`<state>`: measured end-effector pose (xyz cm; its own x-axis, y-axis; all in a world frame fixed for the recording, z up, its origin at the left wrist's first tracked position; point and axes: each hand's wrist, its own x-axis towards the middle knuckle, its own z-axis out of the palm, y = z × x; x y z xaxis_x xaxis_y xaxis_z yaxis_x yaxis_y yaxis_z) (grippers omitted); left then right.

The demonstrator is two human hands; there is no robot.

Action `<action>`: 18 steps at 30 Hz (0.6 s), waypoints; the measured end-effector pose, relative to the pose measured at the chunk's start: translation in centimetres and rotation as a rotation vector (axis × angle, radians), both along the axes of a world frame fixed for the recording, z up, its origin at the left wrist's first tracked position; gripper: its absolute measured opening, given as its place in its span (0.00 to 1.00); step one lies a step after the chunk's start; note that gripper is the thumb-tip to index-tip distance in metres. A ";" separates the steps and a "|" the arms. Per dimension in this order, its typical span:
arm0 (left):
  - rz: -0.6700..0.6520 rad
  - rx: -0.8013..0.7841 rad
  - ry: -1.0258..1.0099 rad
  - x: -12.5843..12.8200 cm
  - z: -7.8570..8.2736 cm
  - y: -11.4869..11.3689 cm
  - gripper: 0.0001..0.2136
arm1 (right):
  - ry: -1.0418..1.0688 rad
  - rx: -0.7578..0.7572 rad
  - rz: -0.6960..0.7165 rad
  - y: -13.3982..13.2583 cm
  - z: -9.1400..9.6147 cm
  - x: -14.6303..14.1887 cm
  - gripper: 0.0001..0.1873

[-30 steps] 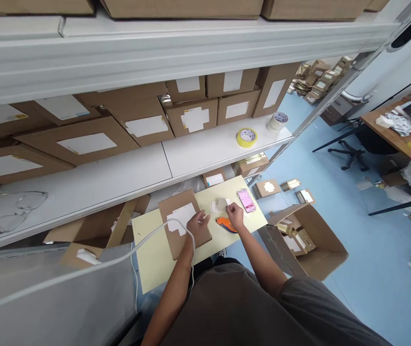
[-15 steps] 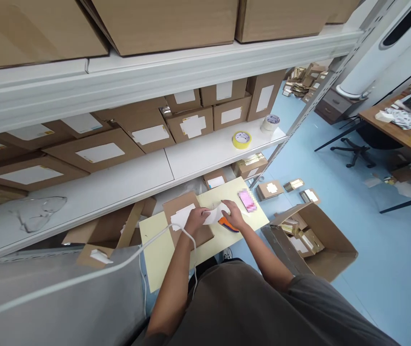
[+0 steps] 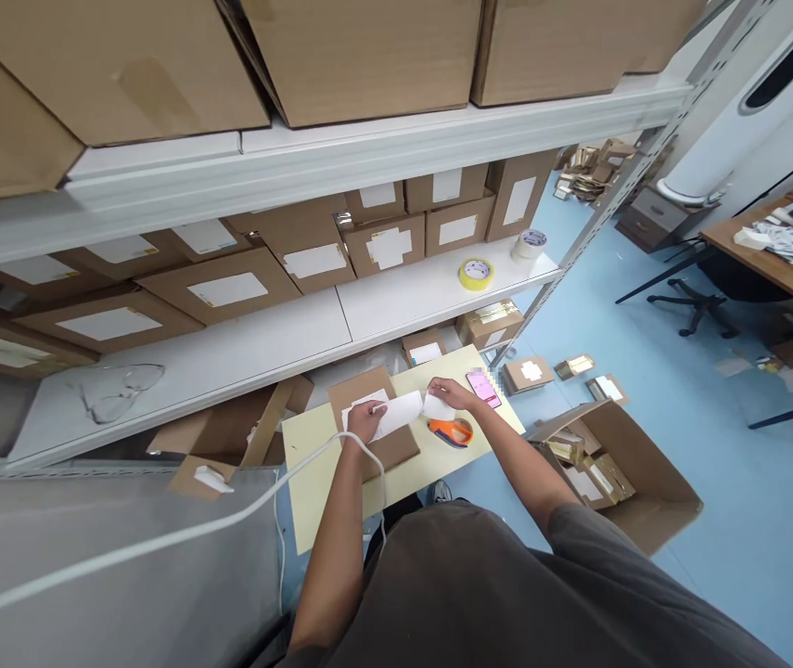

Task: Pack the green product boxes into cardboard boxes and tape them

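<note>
My left hand (image 3: 365, 421) is closed on a white paper slip (image 3: 400, 414), above a flat cardboard box (image 3: 396, 449) with a white label. My right hand (image 3: 453, 393) pinches a smaller white paper piece (image 3: 439, 406). A narrow gap shows between the two papers. Just below my right hand, orange-and-blue scissors (image 3: 453, 432) lie on the pale yellow board (image 3: 313, 492). A phone with a pink screen (image 3: 483, 389) lies to the right of that hand, partly pixelated.
Labelled boxes (image 3: 229, 289) line the white shelf (image 3: 277, 332), with yellow tape (image 3: 476, 273) and a white roll (image 3: 530, 244) at its right end. A large open carton (image 3: 653, 464) with small boxes stands at right. A white cable (image 3: 215, 526) crosses past my left wrist.
The white paper between my hands now shows as two pieces, one in each hand. My left hand has shifted slightly left over the box, and the scissors are more exposed. The view has tilted.
</note>
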<state>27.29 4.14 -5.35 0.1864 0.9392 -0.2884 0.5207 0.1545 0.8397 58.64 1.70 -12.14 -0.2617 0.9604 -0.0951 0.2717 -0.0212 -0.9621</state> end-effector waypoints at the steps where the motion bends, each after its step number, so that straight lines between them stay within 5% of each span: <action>1: 0.030 0.005 -0.001 -0.2 -0.2 0.0 0.11 | 0.003 -0.001 -0.017 0.0 0.1 0.2 0.20; 6: 0.138 0.031 -0.090 -0.5 -0.6 -0.2 0.14 | -0.006 0.010 0.012 -0.2 0.3 0.2 0.20; 12: 0.279 0.036 -0.166 -0.7 -0.8 -0.7 0.14 | -0.363 0.128 0.017 0.0 0.0 0.0 0.13; 18: 0.507 -0.015 -0.310 -0.8 -1.6 -1.8 0.13 | -0.522 0.220 -0.112 0.3 0.2 0.1 0.26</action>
